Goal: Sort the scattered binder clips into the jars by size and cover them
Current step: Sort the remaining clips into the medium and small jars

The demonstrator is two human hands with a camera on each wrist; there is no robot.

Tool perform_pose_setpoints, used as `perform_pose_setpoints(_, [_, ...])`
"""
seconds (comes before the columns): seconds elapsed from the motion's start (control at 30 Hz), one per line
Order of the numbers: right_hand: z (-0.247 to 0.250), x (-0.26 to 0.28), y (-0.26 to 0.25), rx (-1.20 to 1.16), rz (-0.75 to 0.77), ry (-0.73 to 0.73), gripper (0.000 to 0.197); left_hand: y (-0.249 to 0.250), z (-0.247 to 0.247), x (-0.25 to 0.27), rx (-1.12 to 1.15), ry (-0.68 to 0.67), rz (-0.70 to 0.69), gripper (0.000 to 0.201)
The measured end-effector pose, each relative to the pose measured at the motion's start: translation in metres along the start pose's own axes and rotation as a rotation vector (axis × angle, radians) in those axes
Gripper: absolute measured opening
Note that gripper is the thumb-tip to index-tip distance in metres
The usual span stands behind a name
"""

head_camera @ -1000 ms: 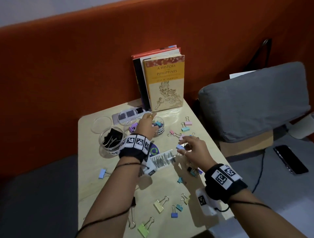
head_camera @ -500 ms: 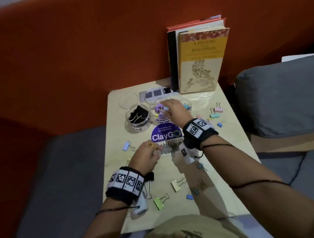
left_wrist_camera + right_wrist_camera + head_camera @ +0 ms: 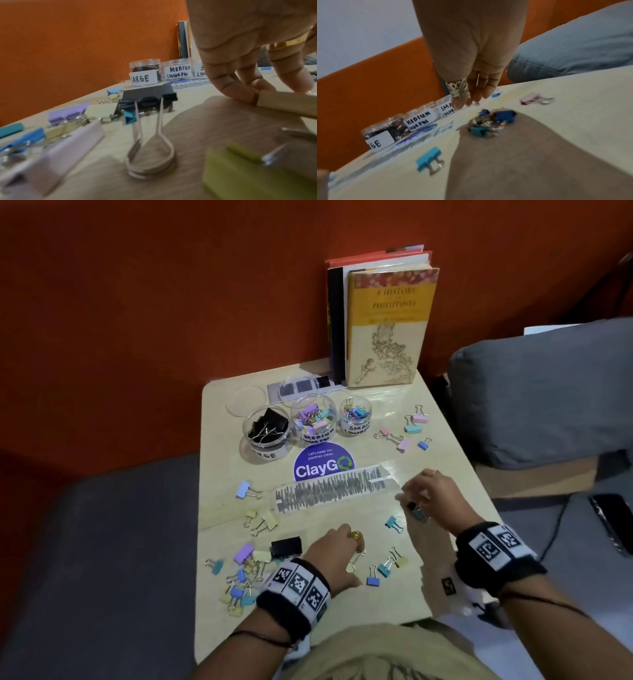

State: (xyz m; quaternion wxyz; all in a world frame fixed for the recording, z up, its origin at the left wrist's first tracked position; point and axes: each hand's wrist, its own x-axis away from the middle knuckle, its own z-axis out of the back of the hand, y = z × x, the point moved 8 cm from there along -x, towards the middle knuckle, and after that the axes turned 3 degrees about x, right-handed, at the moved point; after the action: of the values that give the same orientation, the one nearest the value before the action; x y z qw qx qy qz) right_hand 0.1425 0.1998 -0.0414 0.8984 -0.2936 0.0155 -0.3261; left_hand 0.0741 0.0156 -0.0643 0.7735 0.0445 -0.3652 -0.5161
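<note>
The person is working at the near half of the surface [image 3: 455, 460], with both hands lowered over loose binder clips. The left hand [image 3: 334, 558] is pressing its curled fingertips [image 3: 240, 93] onto a pale yellow clip [image 3: 288, 104] near the near edge; contact is plain, but a closed pinch is not yet evident. The right hand [image 3: 433, 499] is hanging over a small cluster of blue and teal clips [image 3: 491, 123] toward the right edge, fingers extended and apparently holding nothing. Three open jars are standing in a row toward the far edge: the large jar [image 3: 268, 428] with black clips, the medium jar [image 3: 313, 419] and the small jar [image 3: 355, 416] with coloured ones. A clear lid [image 3: 246, 404] is lying behind the large jar. To do this step well, each hand should be pinching a clip by its body, not its wire loops, and checking size against the labels before dropping. A black large clip [image 3: 286, 546] is lying just left of the left hand.
</note>
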Motion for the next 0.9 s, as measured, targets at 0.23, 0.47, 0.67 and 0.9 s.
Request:
perform_pose_setpoints(0.23, [-0.011, 0.026, 0.008, -0.005, -0.046, -0.079, 0.052, -0.007, 0.009, -0.012, 0.169, 0.092, -0.016, 0.029])
perform_pose_setpoints(0.47, [-0.041, 0.035, -0.015, 0.187, 0.013, -0.165, 0.027, -0.018, 0.037, -0.013, 0.345, 0.284, 0.068, 0.029])
perform_pose_setpoints(0.67, [-0.041, 0.031, -0.025, 0.301, 0.114, -0.156, 0.025, -0.012, 0.097, -0.047, 0.335, 0.411, 0.03, 0.03])
perform_pose_setpoints(0.9, [-0.03, 0.031, -0.03, 0.356, 0.178, -0.1, 0.031, -0.021, 0.185, -0.086, 0.261, 0.686, 0.048, 0.023])
